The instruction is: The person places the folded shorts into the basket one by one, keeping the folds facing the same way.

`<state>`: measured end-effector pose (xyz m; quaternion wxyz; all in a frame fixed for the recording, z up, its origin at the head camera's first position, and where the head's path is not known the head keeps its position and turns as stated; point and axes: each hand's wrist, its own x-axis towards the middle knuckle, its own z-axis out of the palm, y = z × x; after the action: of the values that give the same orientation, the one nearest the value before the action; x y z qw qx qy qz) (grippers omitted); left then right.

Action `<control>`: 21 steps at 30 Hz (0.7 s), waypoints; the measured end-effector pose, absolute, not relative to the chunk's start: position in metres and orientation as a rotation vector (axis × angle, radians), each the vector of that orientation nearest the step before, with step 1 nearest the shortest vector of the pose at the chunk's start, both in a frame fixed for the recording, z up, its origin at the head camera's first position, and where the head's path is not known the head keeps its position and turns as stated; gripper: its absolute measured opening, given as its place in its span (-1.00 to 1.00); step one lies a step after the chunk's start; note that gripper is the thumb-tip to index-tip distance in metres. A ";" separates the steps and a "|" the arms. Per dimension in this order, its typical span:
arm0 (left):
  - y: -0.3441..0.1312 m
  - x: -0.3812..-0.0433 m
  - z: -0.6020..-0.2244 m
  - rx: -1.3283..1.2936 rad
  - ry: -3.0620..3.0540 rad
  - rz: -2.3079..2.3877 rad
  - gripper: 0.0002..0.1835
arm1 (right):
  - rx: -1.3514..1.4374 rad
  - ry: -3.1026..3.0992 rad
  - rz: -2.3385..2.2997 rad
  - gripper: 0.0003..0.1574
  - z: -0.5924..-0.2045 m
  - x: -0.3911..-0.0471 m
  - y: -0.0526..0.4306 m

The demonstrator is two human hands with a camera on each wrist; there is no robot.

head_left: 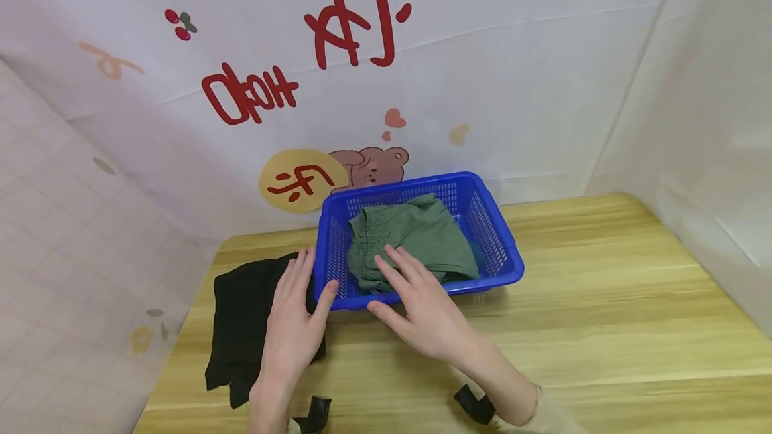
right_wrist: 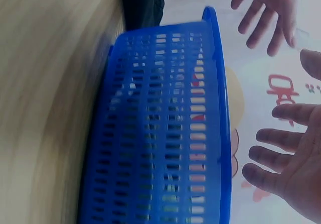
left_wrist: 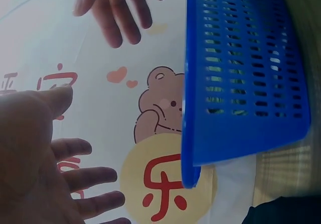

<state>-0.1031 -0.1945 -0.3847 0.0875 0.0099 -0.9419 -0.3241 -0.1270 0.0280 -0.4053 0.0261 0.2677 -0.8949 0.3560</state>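
Note:
Green shorts (head_left: 416, 236) with a gathered waistband lie folded inside a blue plastic basket (head_left: 509, 266). My right hand (head_left: 425, 307) is over the basket's front rim, fingers spread and holding nothing. In the right wrist view that hand (right_wrist: 296, 158) appears apart from the basket wall (right_wrist: 160, 123). To the left, my left hand (head_left: 295, 317) reaches with straight fingers above a black folded garment (head_left: 241, 320), near the basket's left front corner. The left wrist view shows this hand (left_wrist: 45, 158) with nothing in its grasp. What kind of garment the black one is, I cannot tell.
The basket stands on a wood-grain table (head_left: 603, 300), near its back edge. Behind it hangs a white printed cloth (head_left: 519, 86) with red characters and a bear. More pale cloth (head_left: 718, 153) bounds the right side. Black curved pieces (head_left: 473, 405) sit at both wrists.

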 end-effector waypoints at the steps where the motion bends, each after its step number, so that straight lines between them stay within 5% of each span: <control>1: -0.195 -0.103 -0.385 0.024 -2.805 -0.955 -0.22 | 0.842 -2.764 1.102 -0.11 -0.405 -0.126 0.025; 21: -0.260 -0.092 -0.405 -0.013 -2.737 -0.709 -0.27 | 1.118 -2.789 0.956 -0.13 -0.409 -0.107 -0.026</control>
<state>-0.0921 -0.2604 -0.4055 0.1565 -0.0047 -0.9562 -0.2475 -0.1071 -0.0260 -0.4090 -0.0057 0.3545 -0.8845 0.3033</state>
